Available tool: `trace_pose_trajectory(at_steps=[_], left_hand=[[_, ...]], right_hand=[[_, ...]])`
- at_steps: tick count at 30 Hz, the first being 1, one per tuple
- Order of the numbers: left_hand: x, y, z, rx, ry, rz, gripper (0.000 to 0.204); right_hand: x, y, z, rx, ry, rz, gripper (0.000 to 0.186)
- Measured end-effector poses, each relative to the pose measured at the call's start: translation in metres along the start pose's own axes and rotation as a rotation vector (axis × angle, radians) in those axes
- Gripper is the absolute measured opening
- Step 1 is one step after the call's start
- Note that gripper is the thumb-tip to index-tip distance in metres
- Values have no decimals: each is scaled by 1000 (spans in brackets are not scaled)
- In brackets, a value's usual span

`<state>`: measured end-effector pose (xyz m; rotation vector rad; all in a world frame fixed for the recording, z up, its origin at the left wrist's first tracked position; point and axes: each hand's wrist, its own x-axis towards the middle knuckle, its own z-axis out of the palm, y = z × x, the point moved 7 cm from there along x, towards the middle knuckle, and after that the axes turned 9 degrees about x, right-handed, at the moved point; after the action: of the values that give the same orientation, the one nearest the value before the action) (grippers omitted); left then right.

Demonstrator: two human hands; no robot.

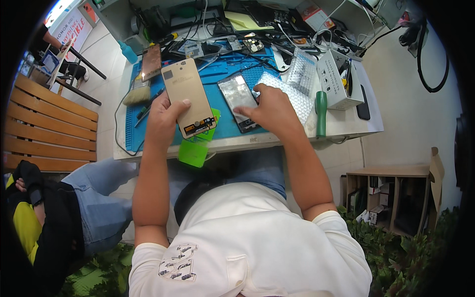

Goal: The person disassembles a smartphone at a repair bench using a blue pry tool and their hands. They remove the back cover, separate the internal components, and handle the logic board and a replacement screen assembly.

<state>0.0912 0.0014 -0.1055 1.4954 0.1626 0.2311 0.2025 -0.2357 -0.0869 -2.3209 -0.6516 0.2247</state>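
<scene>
My left hand [164,119] holds up a gold phone display panel [185,91], thumb across its back. A small circuit strip runs along the panel's lower end. To its right, a dark phone frame with a silvery inner face [231,91] lies tilted on the blue work mat [213,94]. My right hand [278,111] grips that frame by its right side, thumb on its face and fingers bent at the upper edge. Bright green plastic pieces [192,153] sit below the gold panel at the table's front edge. Bubble wrap [287,94] lies beside my right hand.
A green-handled tool [321,114], a white box [332,81] holding tools and a black phone [363,104] are at the right. A brush [138,94] and blue bottle [127,51] stand left. Cables and parts crowd the back. Another person [101,208] sits at my left.
</scene>
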Motion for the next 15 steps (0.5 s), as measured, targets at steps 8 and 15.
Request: trace_pose_trajectory(at_steps=[8, 15], left_hand=[[-3, -1, -11, -46, 38, 8, 34], [-6, -10, -22, -70, 55, -8, 33]], right_hand=[[22, 41, 12, 349, -11, 106, 50], [22, 57, 19, 742, -64, 150, 23]])
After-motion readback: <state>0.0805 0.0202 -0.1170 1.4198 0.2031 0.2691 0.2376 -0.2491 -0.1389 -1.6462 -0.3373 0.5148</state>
